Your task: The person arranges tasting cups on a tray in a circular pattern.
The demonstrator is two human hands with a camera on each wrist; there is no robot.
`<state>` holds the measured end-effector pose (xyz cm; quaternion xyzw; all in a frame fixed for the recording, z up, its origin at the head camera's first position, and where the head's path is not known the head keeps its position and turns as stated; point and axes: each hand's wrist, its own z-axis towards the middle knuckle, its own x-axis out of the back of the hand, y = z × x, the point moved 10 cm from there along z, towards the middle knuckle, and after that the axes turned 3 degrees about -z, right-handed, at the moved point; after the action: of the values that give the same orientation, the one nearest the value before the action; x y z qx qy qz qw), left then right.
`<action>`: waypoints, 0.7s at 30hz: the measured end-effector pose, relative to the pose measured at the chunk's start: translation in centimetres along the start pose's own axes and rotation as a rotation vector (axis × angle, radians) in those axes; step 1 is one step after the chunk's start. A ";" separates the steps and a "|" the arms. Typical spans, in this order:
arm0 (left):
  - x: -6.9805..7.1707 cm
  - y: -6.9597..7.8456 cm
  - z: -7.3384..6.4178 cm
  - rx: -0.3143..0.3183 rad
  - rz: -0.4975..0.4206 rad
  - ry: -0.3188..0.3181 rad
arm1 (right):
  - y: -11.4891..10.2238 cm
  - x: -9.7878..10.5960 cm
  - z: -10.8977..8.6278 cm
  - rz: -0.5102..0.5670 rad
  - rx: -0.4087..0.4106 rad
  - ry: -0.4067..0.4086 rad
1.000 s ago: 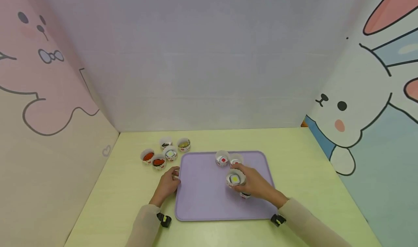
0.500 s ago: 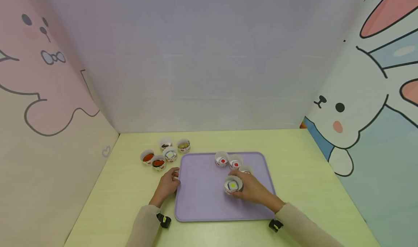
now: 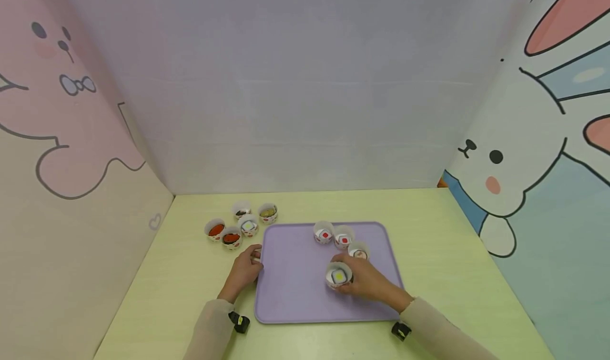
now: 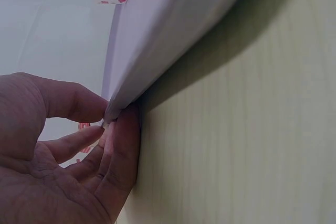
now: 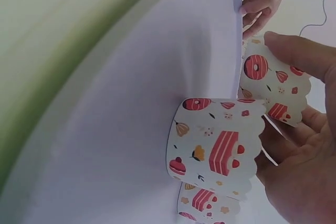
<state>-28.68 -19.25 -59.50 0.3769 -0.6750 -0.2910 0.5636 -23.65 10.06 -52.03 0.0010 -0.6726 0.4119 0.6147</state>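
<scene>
My right hand (image 3: 364, 280) grips a paper baking cup (image 3: 332, 283) over the middle-right of the lilac tray (image 3: 290, 275). This cup has a scalloped rim and a white-and-yellow piece inside. In the right wrist view, thumb and fingers hold the printed cup (image 5: 278, 85) from opposite sides. Just behind the hand, three similar cups stand in a slanting row on the tray: a far cup (image 3: 324, 233), a middle cup (image 3: 344, 237) and a near cup (image 3: 359, 251). At the tray's left edge, my left hand (image 3: 245, 270) pinches the rim (image 4: 123, 95) between thumb and fingers.
Left of the tray's far corner several more cups cluster on the pale table (image 3: 176, 275). Among them are a cup with red filling (image 3: 215, 230), a cup with a white piece (image 3: 248, 226) and a cup with yellowish filling (image 3: 268, 213). A white wall (image 3: 305, 111) closes the back.
My right hand has brought the held cup toward me and slightly left, uncovering the near cup behind it. The left hand stays at the tray's edge.
</scene>
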 end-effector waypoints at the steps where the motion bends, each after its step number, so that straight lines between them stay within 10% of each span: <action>1: 0.0 0.0 0.0 0.000 0.000 0.001 | 0.0 -0.1 0.0 0.006 0.002 -0.004; 21: 0.0 0.1 -0.1 -0.010 0.005 0.001 | 0.2 -2.0 0.0 -0.163 0.017 -0.120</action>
<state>-28.63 -19.18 -59.39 0.3727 -0.6742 -0.2929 0.5663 -23.28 9.19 -53.82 0.0855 -0.7026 0.3652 0.6047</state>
